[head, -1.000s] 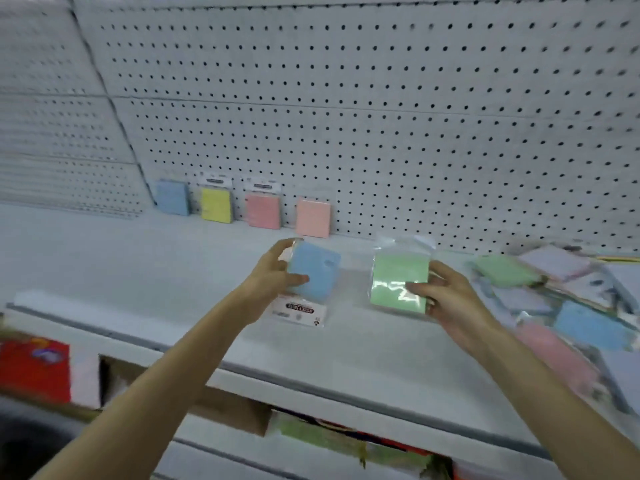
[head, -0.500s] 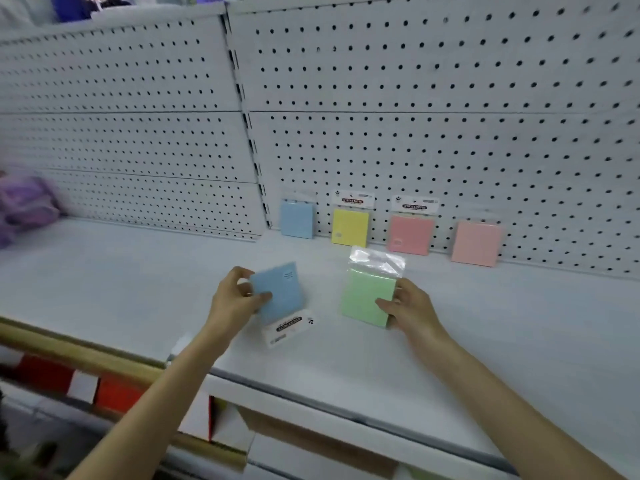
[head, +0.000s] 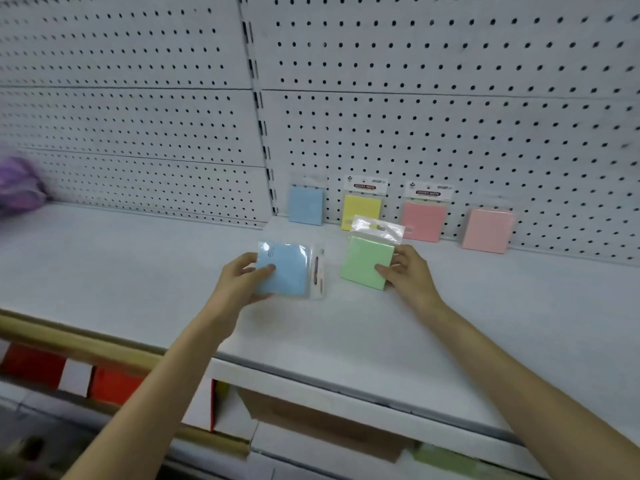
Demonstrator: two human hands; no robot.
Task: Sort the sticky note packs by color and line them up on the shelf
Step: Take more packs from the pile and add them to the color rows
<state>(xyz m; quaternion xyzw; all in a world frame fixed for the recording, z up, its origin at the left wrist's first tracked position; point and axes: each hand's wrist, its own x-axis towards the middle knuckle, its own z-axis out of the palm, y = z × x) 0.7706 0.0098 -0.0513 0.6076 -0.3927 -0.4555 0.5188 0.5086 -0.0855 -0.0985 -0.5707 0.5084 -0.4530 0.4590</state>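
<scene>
My left hand (head: pixel 242 282) grips a blue sticky note pack (head: pixel 285 270), turned so its header card points right, just above the white shelf (head: pixel 138 268). My right hand (head: pixel 408 271) holds a green sticky note pack (head: pixel 365 261) upright by its right edge, clear hang tab on top. Leaning against the pegboard behind stand a blue pack (head: pixel 306 206), a yellow pack (head: pixel 360 211), a pink pack (head: pixel 424 221) and a paler pink pack (head: pixel 488 230) in a row.
White pegboard (head: pixel 415 98) backs the shelf. A purple object (head: pixel 19 185) lies at the far left of the shelf. Below the shelf's front edge are a wooden rail (head: pixel 86 344), red boxes (head: pixel 114 382) and a lower shelf.
The view has swung left, so the loose pile at the right is out of sight. Both hands moved toward the row at the back, and the blue pack has rotated in my left hand.
</scene>
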